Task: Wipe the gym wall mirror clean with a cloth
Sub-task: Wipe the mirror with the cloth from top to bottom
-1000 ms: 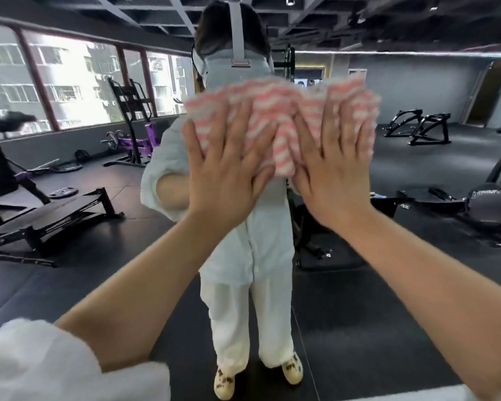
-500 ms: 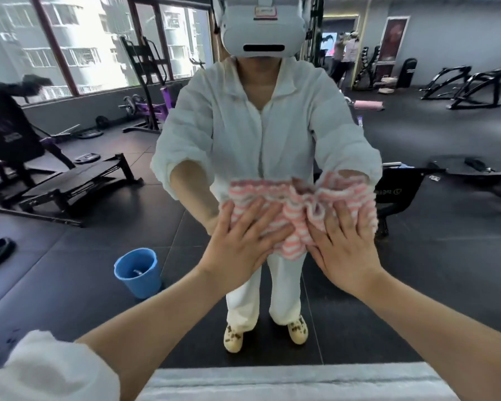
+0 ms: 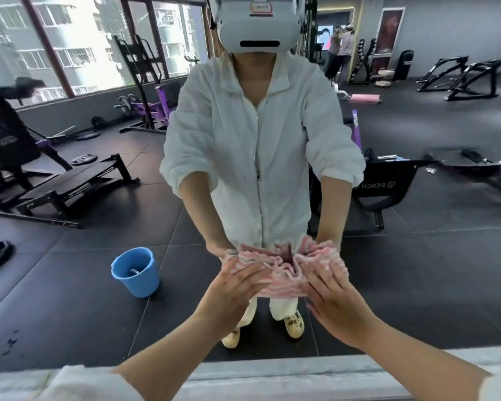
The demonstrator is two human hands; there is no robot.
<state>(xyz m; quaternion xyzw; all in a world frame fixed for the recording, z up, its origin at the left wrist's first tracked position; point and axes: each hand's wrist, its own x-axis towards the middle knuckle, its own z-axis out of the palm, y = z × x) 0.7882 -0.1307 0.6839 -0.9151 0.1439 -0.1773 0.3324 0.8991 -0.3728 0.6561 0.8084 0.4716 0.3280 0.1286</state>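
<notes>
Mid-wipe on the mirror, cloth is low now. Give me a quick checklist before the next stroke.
1. Left hand flat on the pink-and-white striped cloth: ok.
2. Right hand flat on the cloth: ok.
3. Cloth spread out: not ok, bunched in the middle.
4. Room below the cloth: ok, dark glass shows above the pale bottom ledge.
5. Blue plastic bucket within reach: cannot tell, seen only as a reflection.
6. Mirror streak-free: cannot tell.

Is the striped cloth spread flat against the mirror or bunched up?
Bunched. The cloth is gathered into folds at its middle, between the left hand and right hand pressing it.
</notes>
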